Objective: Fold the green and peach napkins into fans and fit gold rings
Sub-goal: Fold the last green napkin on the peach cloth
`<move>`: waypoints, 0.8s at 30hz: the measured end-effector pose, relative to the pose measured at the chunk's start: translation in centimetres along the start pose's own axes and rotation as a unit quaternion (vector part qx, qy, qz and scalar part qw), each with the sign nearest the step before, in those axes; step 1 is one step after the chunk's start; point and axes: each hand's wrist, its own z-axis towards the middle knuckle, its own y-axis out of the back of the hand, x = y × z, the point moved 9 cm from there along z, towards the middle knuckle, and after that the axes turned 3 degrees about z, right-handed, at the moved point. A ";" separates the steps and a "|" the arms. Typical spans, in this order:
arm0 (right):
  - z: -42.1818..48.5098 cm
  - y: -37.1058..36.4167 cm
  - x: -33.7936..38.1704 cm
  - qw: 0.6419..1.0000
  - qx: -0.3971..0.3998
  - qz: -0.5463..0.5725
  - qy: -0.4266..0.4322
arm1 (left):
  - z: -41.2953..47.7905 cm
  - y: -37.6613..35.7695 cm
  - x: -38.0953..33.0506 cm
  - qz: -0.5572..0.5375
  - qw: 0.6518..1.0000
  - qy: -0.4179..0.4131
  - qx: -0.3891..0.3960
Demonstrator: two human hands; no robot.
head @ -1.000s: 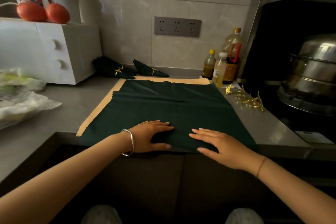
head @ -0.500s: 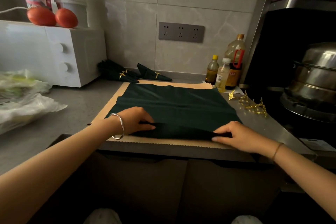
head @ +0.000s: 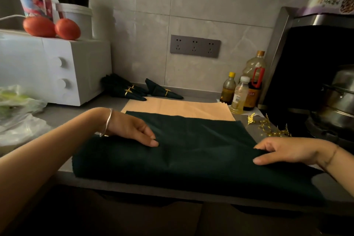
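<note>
A dark green napkin (head: 191, 151) lies across the front of the counter, its near edge hanging slightly over the counter's edge. Under it lies a peach napkin (head: 178, 108), showing as a strip behind the green one. My left hand (head: 132, 130) pinches the green cloth near its left middle. My right hand (head: 287, 150) pinches the cloth's right side between thumb and fingers. Loose gold rings (head: 268, 127) lie on the counter to the right. Folded green fans with gold rings (head: 132, 90) rest by the wall.
A white microwave (head: 57, 71) with two tomatoes (head: 51, 28) and cups on top stands at the left. Plastic bags (head: 17, 113) lie in front of it. Oil and sauce bottles (head: 243, 92) stand at the back right, next to a steel pot (head: 337, 99) on the stove.
The green napkin has been drawn toward me, baring more peach cloth behind. Both hands moved from the folded front edge to pinching the cloth farther up.
</note>
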 end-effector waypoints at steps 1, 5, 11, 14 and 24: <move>0.4 1.0 0.4 1.000 -0.016 0.011 0.006 | 0.1 1.2 0.1 0.011 1.000 0.002 -0.019; 3.6 5.5 1.0 0.989 -0.146 -0.023 0.016 | 0.9 5.9 2.2 0.097 0.989 0.051 -0.097; 10.4 9.9 0.2 0.963 -0.223 -0.148 0.029 | 3.6 12.1 5.7 0.162 0.948 0.114 -0.250; 13.2 12.4 -0.4 0.945 -0.278 -0.168 0.048 | 5.3 15.1 6.6 0.219 0.902 0.133 -0.347; 19.5 15.9 -1.8 0.912 -0.352 -0.206 0.032 | 10.6 17.7 11.0 0.265 0.829 0.211 -0.445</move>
